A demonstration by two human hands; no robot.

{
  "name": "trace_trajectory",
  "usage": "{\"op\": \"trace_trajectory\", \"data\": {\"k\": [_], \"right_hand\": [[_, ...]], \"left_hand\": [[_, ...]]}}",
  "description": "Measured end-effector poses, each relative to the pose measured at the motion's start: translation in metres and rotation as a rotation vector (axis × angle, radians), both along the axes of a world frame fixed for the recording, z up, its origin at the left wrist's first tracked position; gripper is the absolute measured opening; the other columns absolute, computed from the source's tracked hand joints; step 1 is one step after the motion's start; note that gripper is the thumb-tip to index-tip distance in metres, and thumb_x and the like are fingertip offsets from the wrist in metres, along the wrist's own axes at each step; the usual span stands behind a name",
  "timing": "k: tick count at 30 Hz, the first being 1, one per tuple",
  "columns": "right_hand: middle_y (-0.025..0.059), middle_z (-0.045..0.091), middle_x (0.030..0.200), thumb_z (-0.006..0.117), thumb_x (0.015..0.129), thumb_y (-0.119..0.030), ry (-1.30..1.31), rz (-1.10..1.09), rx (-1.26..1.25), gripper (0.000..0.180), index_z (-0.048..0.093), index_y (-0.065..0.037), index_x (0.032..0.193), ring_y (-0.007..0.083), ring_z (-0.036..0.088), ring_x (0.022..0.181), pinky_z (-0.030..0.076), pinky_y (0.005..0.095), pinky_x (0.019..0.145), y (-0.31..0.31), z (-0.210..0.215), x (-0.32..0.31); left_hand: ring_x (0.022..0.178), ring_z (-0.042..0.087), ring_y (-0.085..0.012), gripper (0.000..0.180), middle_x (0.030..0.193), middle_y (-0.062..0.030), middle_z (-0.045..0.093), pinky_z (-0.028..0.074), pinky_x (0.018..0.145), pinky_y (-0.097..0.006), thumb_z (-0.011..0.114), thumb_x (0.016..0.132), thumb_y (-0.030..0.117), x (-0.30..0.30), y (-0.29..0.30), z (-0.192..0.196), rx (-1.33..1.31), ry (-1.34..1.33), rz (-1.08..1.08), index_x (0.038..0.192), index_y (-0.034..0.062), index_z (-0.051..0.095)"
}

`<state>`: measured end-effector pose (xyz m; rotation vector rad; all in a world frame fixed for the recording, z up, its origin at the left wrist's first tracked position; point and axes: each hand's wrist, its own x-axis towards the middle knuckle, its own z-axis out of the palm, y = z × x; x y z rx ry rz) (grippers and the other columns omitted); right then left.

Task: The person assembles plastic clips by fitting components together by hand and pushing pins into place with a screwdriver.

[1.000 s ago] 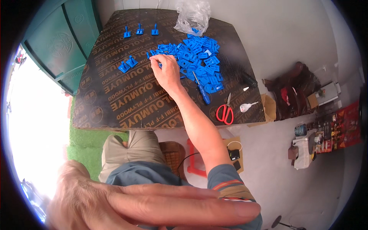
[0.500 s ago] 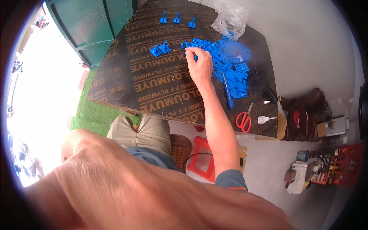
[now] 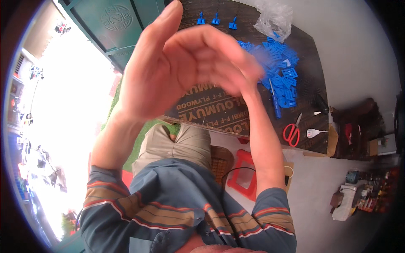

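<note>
My left hand point(image 3: 168, 67) is raised close to the camera, palm showing, thumb up and fingers loosely bent with nothing visible in them. It blurs at the fingertips. Behind those fingers my right hand is hidden; only its wrist and forearm point(image 3: 265, 139) show, reaching over the table. Nearest to it lies a pile of flat blue plastic parts point(image 3: 283, 63). A blue-handled screwdriver point(image 3: 276, 105) rests at the pile's near edge. Three blue pieces with upright stems point(image 3: 216, 19) stand in a row at the far side of the table.
On the dark plywood table point(image 3: 211, 107) are red-handled scissors point(image 3: 291, 135), a small white bottle point(image 3: 312, 133) and a crumpled clear plastic bag point(image 3: 274, 19). A red plastic stool point(image 3: 242, 175) stands below its edge. A green metal door point(image 3: 112, 25) is at the far left.
My left arm, earlier stretched across the lower view, has swung up, its hand now in front of the table. My right hand, earlier pinching beside the pile, is now covered. The view has shifted.
</note>
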<state>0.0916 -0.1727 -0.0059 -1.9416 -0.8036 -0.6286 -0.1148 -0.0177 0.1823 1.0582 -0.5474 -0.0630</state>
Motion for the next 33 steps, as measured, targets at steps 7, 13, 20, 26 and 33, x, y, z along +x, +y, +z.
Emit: {"op": "trace_trajectory", "data": {"k": [7, 13, 20, 26, 33], "right_hand": [[0.0099, 0.08, 0.105, 0.071, 0.1, -0.018, 0.067, -0.019, -0.023, 0.014, 0.079, -0.007, 0.105, 0.0333, 0.069, 0.101, 0.054, 0.0444, 0.092, -0.006, -0.009, 0.007], [0.0099, 0.079, 0.101, 0.073, 0.099, -0.018, 0.027, -0.052, 0.0, 0.012, 0.079, -0.008, 0.102, 0.0336, 0.069, 0.099, 0.054, 0.0449, 0.09, -0.006, -0.009, 0.009], [0.0111, 0.08, 0.095, 0.075, 0.1, -0.021, 0.109, -0.234, 0.212, 0.017, 0.079, -0.005, 0.105, 0.0278, 0.075, 0.088, 0.057, 0.0386, 0.081, -0.036, 0.01, 0.038], [0.0123, 0.081, 0.1, 0.071, 0.105, -0.019, 0.221, -0.28, 0.333, 0.02, 0.077, -0.001, 0.112, 0.0186, 0.079, 0.092, 0.06, 0.0321, 0.084, -0.057, 0.026, 0.042], [0.0104, 0.081, 0.098, 0.069, 0.107, -0.019, 0.197, -0.272, 0.316, 0.02, 0.077, -0.002, 0.113, 0.0172, 0.076, 0.088, 0.058, 0.0311, 0.079, -0.058, 0.018, 0.047]], "left_hand": [[0.112, 0.071, -0.0179, 0.042, 0.128, -0.0128, 0.075, 0.055, 0.103, -0.035, 0.057, 0.113, 0.038, 0.08, 0.08, -0.07, 0.531, 0.01, 0.813, 0.132, 0.0023, 0.069], [0.112, 0.07, -0.0208, 0.055, 0.124, -0.0118, 0.075, 0.056, 0.098, -0.035, 0.079, 0.098, 0.039, 0.119, 0.107, -0.135, 1.17, 0.082, 0.818, 0.137, 0.0015, 0.068], [0.113, 0.07, -0.0313, 0.056, 0.121, -0.0161, 0.072, 0.056, 0.099, -0.041, 0.084, 0.092, 0.037, 0.15, 0.092, -0.172, 1.342, -0.048, 0.895, 0.133, 0.0012, 0.07], [0.106, 0.068, -0.0323, 0.031, 0.111, -0.0122, 0.073, 0.056, 0.094, -0.044, 0.078, 0.095, 0.025, 0.165, 0.08, -0.185, 1.265, -0.203, 0.94, 0.118, 0.0045, 0.076], [0.103, 0.066, -0.0317, 0.018, 0.106, -0.0109, 0.073, 0.055, 0.091, -0.044, 0.076, 0.095, 0.015, 0.16, 0.076, -0.186, 1.265, -0.282, 0.93, 0.11, 0.0052, 0.077]]}}
